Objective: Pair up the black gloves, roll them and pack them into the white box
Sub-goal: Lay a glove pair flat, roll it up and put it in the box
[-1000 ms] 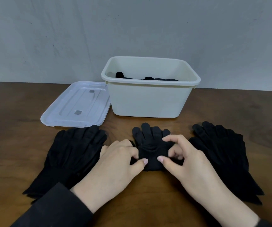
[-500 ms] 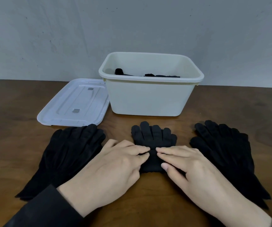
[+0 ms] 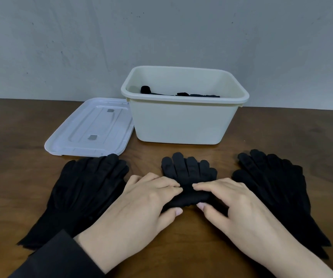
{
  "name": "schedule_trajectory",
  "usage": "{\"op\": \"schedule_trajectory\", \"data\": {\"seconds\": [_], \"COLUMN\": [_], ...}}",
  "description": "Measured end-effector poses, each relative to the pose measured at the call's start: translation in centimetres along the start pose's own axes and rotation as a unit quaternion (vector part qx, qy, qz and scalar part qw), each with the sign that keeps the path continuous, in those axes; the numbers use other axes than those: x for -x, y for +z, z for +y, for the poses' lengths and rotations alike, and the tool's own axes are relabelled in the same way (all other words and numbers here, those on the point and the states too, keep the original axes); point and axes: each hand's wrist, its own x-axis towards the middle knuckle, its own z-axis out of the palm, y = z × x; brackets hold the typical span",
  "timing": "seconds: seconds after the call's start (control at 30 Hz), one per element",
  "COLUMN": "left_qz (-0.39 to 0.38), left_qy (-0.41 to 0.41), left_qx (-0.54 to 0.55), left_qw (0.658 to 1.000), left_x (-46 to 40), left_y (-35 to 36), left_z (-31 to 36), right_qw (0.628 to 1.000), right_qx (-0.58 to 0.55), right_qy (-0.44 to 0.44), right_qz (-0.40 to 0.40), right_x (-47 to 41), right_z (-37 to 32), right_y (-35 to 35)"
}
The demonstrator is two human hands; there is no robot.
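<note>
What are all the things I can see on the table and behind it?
middle gloves: one stacked pair, black, centre front, cuff end rolled under both hands
left gloves: one pile, black, front left
right gloves: one pile, black, front right
white box: one, open, behind the middle gloves
packed gloves: count unclear, black, inside the box
lid: one, clear white, flat, left of the box
table: one, brown wood
wall: grey, behind
sleeve: dark, left arm
left hand: gripping the roll
right hand: gripping the roll

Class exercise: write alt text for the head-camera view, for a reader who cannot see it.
Two bare hands, left hand and right hand, roll up middle gloves on a wooden table, between two black glove piles, before an open white box.
</note>
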Motion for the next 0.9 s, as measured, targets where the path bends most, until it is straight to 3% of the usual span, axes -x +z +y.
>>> {"op": "schedule_trajectory", "data": {"seconds": [0.23,0.43,0.73,0.9], "left_qz": [0.026,0.078,0.062,0.067], "left_qy": [-0.098,-0.149,-0.115,-0.102], "left_qx": [0.165,0.23,0.037,0.03], "left_qw": [0.981,0.959,0.991,0.992], "left_x": [0.5,0.0,-0.7,-0.1], "left_y": [0.0,0.7,0.3,-0.7], "left_z": [0.1,0.1,-0.3,-0.5], "right_qw": [0.985,0.967,0.99,0.993], "right_qx": [-0.153,-0.211,-0.044,0.046], "right_qy": [0.073,0.138,0.095,0.036], "right_qz": [0.018,0.046,0.094,0.098], "right_x": [0.0,-0.4,-0.5,-0.4], "right_z": [-1.0,-1.0,-0.2,0.1], "right_y": [-1.0,-0.2,0.9,1.0]}}
